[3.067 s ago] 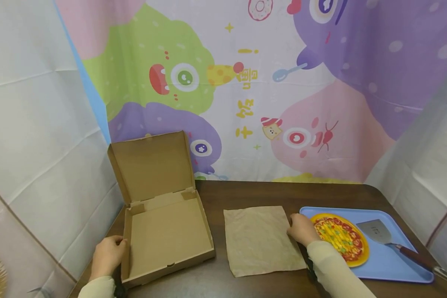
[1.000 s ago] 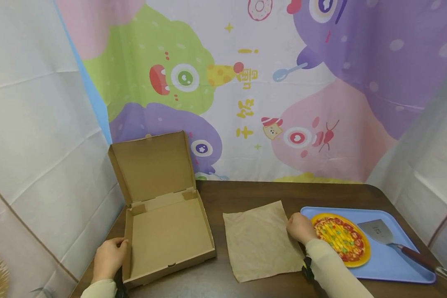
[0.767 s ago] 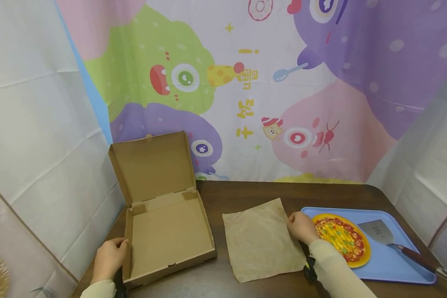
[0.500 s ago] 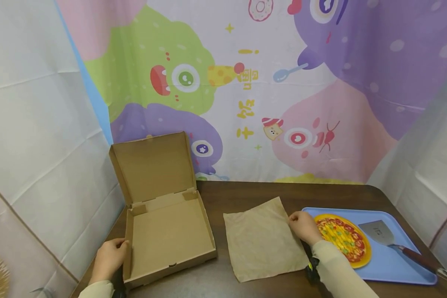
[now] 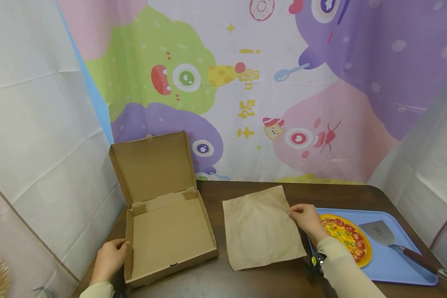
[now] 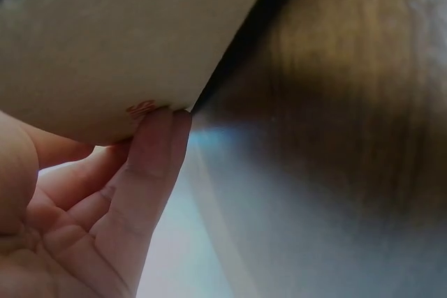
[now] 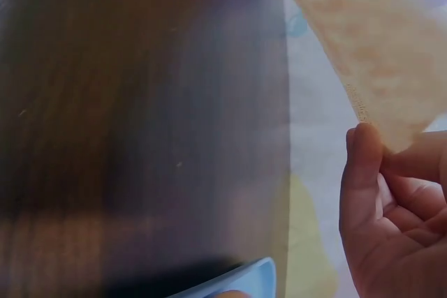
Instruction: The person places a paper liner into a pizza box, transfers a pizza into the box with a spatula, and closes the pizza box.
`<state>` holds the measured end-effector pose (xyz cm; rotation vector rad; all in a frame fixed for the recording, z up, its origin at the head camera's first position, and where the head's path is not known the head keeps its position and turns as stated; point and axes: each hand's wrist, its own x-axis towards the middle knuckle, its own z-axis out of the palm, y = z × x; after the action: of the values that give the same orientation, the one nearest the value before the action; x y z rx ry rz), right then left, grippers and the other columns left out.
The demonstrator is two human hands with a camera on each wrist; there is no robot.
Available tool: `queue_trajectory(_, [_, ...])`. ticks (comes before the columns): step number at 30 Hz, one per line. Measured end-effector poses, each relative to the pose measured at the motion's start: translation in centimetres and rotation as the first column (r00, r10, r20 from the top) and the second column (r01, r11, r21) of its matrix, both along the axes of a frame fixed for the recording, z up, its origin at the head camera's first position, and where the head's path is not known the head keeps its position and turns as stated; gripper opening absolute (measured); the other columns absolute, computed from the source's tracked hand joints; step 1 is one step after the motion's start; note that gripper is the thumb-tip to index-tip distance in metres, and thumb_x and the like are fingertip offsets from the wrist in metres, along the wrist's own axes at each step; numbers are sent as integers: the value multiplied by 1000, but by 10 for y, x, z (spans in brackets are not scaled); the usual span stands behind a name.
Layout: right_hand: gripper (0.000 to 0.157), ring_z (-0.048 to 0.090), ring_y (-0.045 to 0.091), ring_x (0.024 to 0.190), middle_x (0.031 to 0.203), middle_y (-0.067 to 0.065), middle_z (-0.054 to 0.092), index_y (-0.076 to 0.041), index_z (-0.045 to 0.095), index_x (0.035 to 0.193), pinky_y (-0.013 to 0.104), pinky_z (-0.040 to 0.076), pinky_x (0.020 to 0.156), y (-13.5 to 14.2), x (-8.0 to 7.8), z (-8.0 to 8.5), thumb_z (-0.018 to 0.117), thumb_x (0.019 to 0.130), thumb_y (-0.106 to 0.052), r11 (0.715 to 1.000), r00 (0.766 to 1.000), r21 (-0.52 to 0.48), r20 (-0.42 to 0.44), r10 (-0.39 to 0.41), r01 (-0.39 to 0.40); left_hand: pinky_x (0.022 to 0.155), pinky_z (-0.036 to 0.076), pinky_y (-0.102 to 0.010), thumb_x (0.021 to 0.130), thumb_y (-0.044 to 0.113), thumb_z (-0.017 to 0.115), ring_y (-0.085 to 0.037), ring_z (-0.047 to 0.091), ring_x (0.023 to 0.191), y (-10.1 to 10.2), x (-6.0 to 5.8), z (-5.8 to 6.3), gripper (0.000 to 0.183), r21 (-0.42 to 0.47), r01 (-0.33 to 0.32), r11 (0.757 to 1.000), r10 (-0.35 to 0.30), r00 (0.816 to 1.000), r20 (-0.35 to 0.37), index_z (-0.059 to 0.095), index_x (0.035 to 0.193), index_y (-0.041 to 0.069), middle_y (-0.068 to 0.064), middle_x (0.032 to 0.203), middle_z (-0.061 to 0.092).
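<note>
An open cardboard pizza box [image 5: 171,236] stands on the left of the table with its lid [image 5: 154,167] raised. My left hand [image 5: 109,258] grips the box's left side wall; in the left wrist view its fingers [image 6: 150,148] meet the edge of the cardboard. A square sheet of brown kraft paper [image 5: 260,227] is to the right of the box, its right edge pinched by my right hand [image 5: 308,219]. In the right wrist view, thumb and fingers [image 7: 363,151] hold the paper's edge, and the sheet rises above the table.
A blue tray [image 5: 391,265] at the right holds a pizza [image 5: 346,238] and a spatula [image 5: 380,231] whose handle reaches over the rim. My right forearm crosses the tray's left part. A printed cloth [image 5: 253,165] hangs behind the table [image 5: 223,190].
My right hand has moved up and away from me, and the paper's far corner has risen with it. The sheet is tilted more than before. The left hand and box stay put.
</note>
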<state>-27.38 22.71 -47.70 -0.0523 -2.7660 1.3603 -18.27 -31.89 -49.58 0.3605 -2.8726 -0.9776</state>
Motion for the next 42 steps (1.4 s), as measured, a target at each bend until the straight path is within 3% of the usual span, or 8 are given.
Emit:
queue_trajectory(3, [18, 58, 16, 77, 94, 18, 73, 6, 72, 98, 26, 46, 66, 0, -1, 5, 66, 89, -8, 1000, 1000, 4, -23, 4, -3, 90, 48, -61, 97, 17, 50, -53, 58, 111, 0, 0, -1, 40, -3, -8, 1000, 8, 1000, -4, 61, 119, -15, -34, 118, 63])
queue_trajectory(11, [24, 63, 27, 95, 107, 20, 71, 4, 71, 108, 34, 52, 76, 1, -6, 24, 64, 94, -15, 1000, 1000, -25, 30, 5, -4, 89, 48, -61, 97, 16, 50, -53, 58, 110, 1, 2, -1, 39, -4, -13, 1000, 13, 1000, -20, 62, 118, -15, -33, 117, 63])
queue_trajectory(19, [25, 62, 21, 95, 112, 18, 70, 1, 71, 109, 24, 49, 73, -4, -17, 42, 63, 95, -17, 996, 1000, -83, 26, 18, -15, 88, 49, -60, 97, 16, 50, -52, 59, 109, 2, 3, -1, 39, -4, -21, 1000, 21, 999, -28, 62, 118, -15, -33, 117, 64])
queue_trajectory(25, [27, 60, 27, 107, 120, 19, 67, 0, 70, 112, 32, 51, 84, -16, -23, 50, 63, 95, -20, 993, 999, -113, 27, 37, -33, 88, 48, -60, 98, 16, 50, -52, 58, 111, 2, 2, -2, 39, -4, -17, 1000, 17, 1000, -14, 60, 120, -15, -33, 118, 63])
queue_trajectory(42, [23, 62, 31, 110, 119, 19, 68, 0, 72, 110, 40, 53, 88, -76, -36, 45, 64, 94, -14, 977, 997, -205, 43, 60, -50, 86, 51, -58, 98, 15, 49, -51, 59, 109, 0, 2, -2, 40, 10, -15, 1000, 15, 1000, 10, 60, 121, -15, -33, 118, 64])
